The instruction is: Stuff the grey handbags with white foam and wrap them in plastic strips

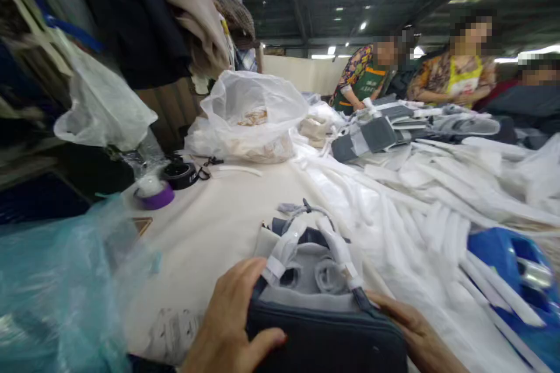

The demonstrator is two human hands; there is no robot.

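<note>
Both hands are on a dark handbag (328, 329) low in the middle of the head view. White padding is wrapped around its handles (286, 247), which stand up from the top, and pale grey lining or padding with two round shapes shows between them. My left hand (238, 320) grips the left side, thumb on the near face and fingers behind the edge. At the right side, my right hand (406, 323) presses against the bag, its fingertips partly hidden behind it. The lower part of the bag runs out of view.
Teal plastic sheeting (56, 285) lies left, near a purple tape roll (154, 195) and a black roll (180, 173). A clear plastic bag (256, 116) stands behind. White foam strips (437, 180), grey bags (378, 134) and a blue bag (503, 245) cover the right. Co-workers (367, 73) stand beyond.
</note>
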